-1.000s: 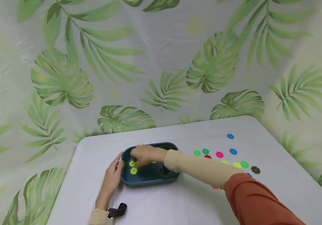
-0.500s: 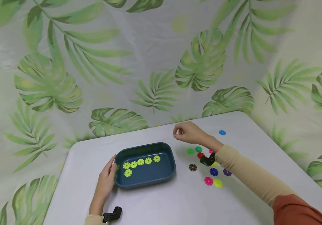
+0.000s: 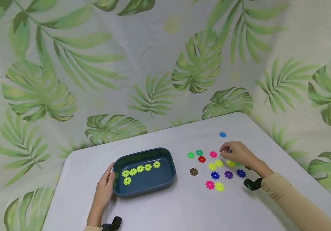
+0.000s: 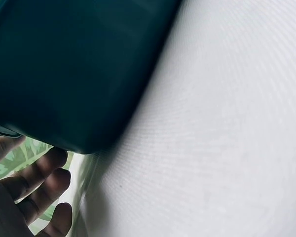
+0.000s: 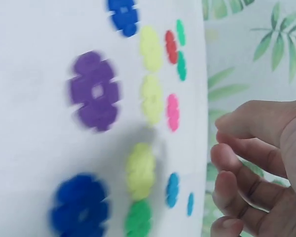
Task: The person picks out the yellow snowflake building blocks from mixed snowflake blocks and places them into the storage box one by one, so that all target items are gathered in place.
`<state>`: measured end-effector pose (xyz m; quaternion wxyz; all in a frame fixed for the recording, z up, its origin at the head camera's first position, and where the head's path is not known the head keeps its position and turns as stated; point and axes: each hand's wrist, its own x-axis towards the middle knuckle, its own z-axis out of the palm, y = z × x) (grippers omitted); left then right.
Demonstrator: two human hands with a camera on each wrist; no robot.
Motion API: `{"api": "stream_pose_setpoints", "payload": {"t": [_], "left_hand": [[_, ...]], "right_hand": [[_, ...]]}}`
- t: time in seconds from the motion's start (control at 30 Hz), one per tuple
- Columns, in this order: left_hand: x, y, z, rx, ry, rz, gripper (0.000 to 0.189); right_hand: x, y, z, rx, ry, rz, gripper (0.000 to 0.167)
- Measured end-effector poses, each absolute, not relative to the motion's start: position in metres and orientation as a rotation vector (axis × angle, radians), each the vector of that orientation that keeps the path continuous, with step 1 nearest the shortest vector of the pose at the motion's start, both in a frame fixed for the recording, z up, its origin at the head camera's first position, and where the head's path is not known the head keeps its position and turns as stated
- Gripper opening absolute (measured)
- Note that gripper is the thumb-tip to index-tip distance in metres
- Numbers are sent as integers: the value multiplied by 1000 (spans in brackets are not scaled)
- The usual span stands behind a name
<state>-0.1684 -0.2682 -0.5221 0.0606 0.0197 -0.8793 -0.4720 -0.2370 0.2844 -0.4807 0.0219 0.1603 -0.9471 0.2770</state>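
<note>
My loose left hand (image 3: 103,187) touches the blue box (image 3: 152,182), which lies long left to right, right end farther. My right hand (image 3: 239,154), loosely bent, hovers near discs (image 3: 213,154).

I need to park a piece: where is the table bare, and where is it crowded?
Bare table shows in front of the dark blue tray, out to the right sleeve; behind the tray, up to the far edge; and between its right end and the leftmost brown disc. Crowded: the coloured discs around the right hand.
</note>
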Motion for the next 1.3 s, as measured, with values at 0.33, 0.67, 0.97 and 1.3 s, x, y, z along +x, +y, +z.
{"api": "stream_pose_setpoints", "payload": {"t": [0.33,0.67,0.97,1.3], "left_hand": [[-164,-271,-530,118,-2695,-1427,53],[-164,-271,-531,124,-2690,-1436,56],[-167,-269,-526,97,-2664,-1412,53],[-168,-267,-524,68,-2643,-1388,49]], "right_hand": [[-202,309,-513,413,-2979,693,37],[-201,313,-524,390,-2931,679,28],[-211,307,-522,324,-2968,676,30],[-229,289,-500,423,-2870,638,27]]}}
